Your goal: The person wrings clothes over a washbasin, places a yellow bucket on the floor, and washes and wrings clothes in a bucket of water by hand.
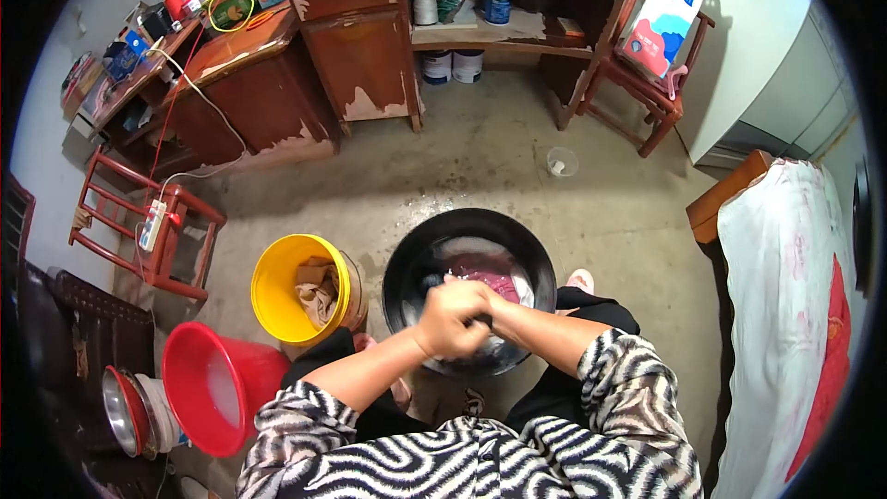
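My left hand (447, 322) and my right hand (480, 298) are pressed together above a large black basin (397, 291) on the floor. Both have their fingers closed. A bit of something dark shows between them, too small to name. Inside the basin lie dark red cloth (494, 279) and a piece of white cloth (524, 291) in water. A yellow bucket (269, 288) holding beige cloth (317, 290) stands left of the basin, and a red bucket (199, 351) with whitish liquid stands nearer me.
A red wooden chair (180, 231) with a power strip (153, 225) stands at left. Ahead are a worn desk (356, 65) and a small clear tub (562, 163). At right is a cloth-covered bed (776, 314). Metal basins (120, 414) sit at lower left.
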The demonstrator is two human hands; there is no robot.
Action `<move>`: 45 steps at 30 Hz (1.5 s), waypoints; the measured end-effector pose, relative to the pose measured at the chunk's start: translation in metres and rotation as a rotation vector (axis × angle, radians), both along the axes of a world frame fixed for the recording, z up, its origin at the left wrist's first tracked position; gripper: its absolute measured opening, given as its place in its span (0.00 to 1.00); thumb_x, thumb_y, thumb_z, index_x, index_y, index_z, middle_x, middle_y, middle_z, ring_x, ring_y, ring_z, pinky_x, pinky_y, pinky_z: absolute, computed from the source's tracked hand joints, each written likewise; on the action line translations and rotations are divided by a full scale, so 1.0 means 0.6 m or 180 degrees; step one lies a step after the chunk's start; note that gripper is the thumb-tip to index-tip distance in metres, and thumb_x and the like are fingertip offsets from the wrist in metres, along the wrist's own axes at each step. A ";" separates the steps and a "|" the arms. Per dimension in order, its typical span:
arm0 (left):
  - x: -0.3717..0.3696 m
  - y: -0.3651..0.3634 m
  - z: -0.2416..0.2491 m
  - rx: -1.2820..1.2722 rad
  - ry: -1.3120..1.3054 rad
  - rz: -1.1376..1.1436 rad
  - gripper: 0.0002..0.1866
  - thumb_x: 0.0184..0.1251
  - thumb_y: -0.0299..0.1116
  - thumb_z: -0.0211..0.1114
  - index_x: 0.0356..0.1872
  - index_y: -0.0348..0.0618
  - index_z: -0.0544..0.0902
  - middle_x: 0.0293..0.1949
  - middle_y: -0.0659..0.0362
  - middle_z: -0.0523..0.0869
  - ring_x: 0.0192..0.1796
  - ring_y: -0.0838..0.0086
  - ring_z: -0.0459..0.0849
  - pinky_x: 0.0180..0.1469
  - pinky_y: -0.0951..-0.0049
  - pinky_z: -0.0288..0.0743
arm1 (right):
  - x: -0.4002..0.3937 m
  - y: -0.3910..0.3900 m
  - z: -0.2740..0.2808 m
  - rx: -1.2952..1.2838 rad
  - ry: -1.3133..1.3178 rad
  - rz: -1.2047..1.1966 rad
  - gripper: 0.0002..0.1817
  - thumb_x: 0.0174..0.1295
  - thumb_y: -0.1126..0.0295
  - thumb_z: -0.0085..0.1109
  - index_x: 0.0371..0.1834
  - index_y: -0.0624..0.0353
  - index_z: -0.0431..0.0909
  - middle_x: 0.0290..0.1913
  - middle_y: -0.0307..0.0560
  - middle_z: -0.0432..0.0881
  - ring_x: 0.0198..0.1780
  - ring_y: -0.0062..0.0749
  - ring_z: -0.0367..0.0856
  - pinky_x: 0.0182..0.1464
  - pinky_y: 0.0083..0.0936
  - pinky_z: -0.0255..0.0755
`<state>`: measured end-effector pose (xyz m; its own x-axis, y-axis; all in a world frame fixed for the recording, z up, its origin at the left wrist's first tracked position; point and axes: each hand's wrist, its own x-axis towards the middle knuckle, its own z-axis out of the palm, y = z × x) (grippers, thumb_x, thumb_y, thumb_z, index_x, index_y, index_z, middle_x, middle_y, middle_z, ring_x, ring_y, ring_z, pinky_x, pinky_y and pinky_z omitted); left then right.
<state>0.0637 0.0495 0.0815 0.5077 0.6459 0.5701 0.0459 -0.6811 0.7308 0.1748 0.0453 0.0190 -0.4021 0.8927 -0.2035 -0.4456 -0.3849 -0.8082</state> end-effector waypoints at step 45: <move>-0.079 -0.014 -0.112 -0.4798 -0.1512 0.2148 0.16 0.55 0.35 0.59 0.45 0.45 0.75 0.47 0.58 0.76 0.49 0.72 0.72 0.47 0.65 0.64 | 0.004 0.073 -0.122 0.1471 -0.4745 0.0828 0.15 0.42 0.76 0.52 0.37 0.58 0.76 0.40 0.59 0.79 0.44 0.50 0.78 0.43 0.37 0.71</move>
<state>0.0165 0.0411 0.0143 -0.0790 0.7235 -0.6857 -0.3796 0.6142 0.6918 0.1771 0.0889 -0.0544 -0.2436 0.9284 -0.2807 0.8592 0.0723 -0.5065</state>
